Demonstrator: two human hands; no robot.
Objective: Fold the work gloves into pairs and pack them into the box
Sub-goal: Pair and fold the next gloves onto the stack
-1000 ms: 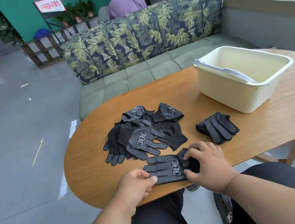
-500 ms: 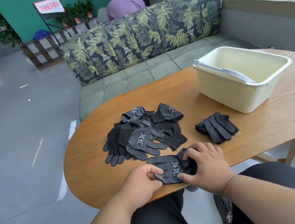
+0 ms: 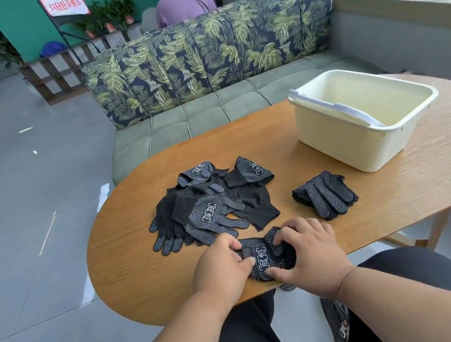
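A black dotted glove pair (image 3: 263, 255) lies bunched at the near edge of the wooden table (image 3: 131, 258). My left hand (image 3: 220, 270) grips its left end, folded over toward the middle. My right hand (image 3: 309, 252) grips its right end, fingers curled on the cuff. Behind them lies a loose pile of black gloves (image 3: 209, 203). A folded pair (image 3: 325, 194) rests to the right. The cream plastic box (image 3: 332, 138) stands at the back right, open, and I see nothing inside it.
A leaf-print sofa (image 3: 210, 51) runs behind the table. A person in a purple shirt (image 3: 184, 4) sits beyond it, back turned. The table's near edge is right below my hands, with my legs under it.
The flat glove pair has been folded: my left hand brought the finger end rightward over the palm, and the bundle is now short and bunched between both hands.
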